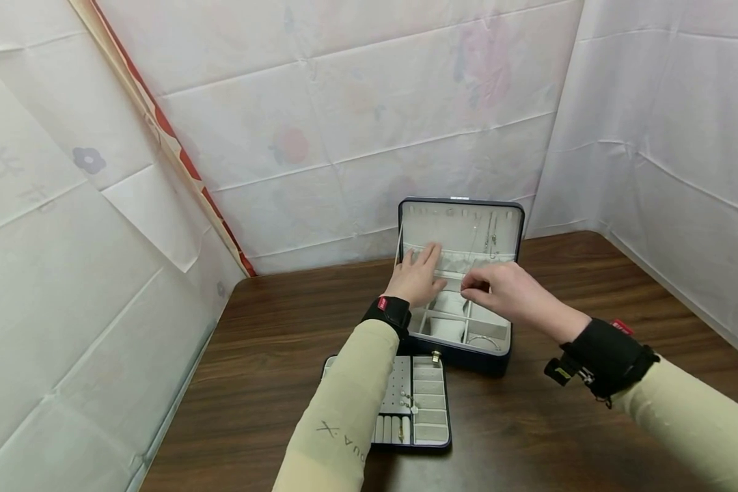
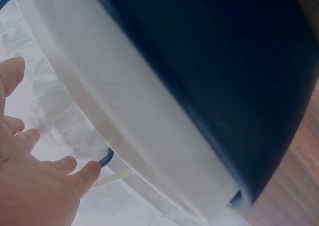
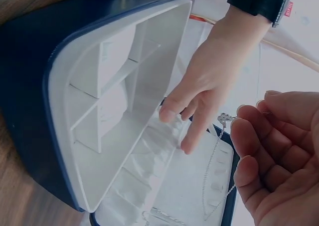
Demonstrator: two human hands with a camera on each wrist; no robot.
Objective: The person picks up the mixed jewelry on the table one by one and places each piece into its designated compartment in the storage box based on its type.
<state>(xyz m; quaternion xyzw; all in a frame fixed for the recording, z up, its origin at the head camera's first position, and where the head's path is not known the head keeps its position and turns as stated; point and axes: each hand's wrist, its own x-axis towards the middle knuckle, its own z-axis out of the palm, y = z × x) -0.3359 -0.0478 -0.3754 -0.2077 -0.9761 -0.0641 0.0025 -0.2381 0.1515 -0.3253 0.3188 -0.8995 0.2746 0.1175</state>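
My right hand (image 1: 498,290) is over the open jewelry box (image 1: 488,352), thumb and fingers pinching a fine silver necklace (image 3: 224,119). Its small pendant lies by the fingertips, and the thin chain hangs in a loop in the right wrist view. My left hand (image 1: 413,277) reaches across the box's left side with spread fingers, holding nothing. Those fingers are in front of the gathered pocket (image 2: 62,106) of the lid; whether they touch it I cannot tell. Other necklaces (image 1: 490,232) hang at the lid's upper right.
A removable tray (image 1: 430,447) with earrings and a ring lies in front of the box, partly covered by my left sleeve. Watch cushions (image 1: 447,329) and a bracelet (image 1: 483,341) sit in the box compartments. White sheeting (image 1: 357,123) surrounds the wooden table (image 1: 264,342).
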